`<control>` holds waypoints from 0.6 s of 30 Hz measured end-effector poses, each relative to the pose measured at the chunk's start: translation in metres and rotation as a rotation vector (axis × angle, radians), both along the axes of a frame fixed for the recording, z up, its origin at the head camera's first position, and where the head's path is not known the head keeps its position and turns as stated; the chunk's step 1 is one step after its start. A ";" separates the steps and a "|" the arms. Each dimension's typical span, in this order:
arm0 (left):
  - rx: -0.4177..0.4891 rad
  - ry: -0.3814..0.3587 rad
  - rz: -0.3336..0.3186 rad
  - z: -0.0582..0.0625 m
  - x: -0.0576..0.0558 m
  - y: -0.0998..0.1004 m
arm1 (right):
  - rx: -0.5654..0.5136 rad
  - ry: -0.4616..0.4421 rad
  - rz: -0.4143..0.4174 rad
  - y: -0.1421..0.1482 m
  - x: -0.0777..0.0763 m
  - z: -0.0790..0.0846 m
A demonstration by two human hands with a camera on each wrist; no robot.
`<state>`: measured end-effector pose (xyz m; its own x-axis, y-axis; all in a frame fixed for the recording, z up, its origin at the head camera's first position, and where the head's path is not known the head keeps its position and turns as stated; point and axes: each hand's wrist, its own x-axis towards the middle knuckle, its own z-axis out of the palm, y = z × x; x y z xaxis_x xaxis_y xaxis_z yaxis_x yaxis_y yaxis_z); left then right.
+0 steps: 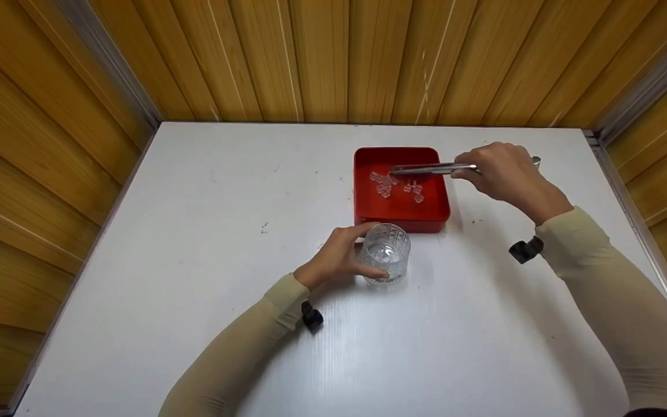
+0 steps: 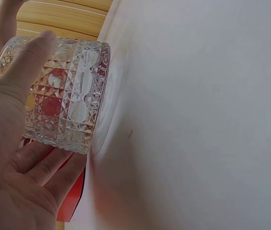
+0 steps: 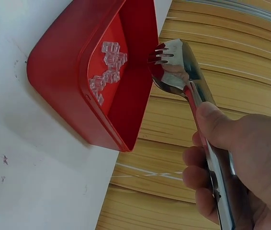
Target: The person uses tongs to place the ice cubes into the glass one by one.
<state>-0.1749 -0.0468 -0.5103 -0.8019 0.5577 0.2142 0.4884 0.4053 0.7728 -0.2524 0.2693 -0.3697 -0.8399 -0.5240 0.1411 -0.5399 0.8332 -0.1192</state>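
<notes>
Gripping silver metal tongs (image 1: 440, 168) in right hand (image 1: 501, 174) over square red box (image 1: 426, 225); hard to tell contact with clear chunky pieces (image 1: 384, 189) inside. Clasping clear faceted glass tumbler (image 1: 389, 250) in left hand (image 1: 339, 256) before box, partly hiding it.

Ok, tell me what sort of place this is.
Probably a small work booth: a flat white tabletop, yellow-brown wood-grain panel walls on three sides, and grey metal-looking strips at the back corners.
</notes>
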 end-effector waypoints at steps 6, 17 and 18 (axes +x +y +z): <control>0.006 -0.015 -0.002 0.000 0.000 0.000 | -0.015 0.011 0.008 0.003 0.008 0.003; 0.010 -0.018 -0.005 0.000 0.000 -0.001 | -0.053 0.011 0.063 0.002 0.030 0.004; 0.008 -0.016 -0.005 0.000 0.000 0.000 | -0.057 0.018 0.073 0.001 0.032 0.005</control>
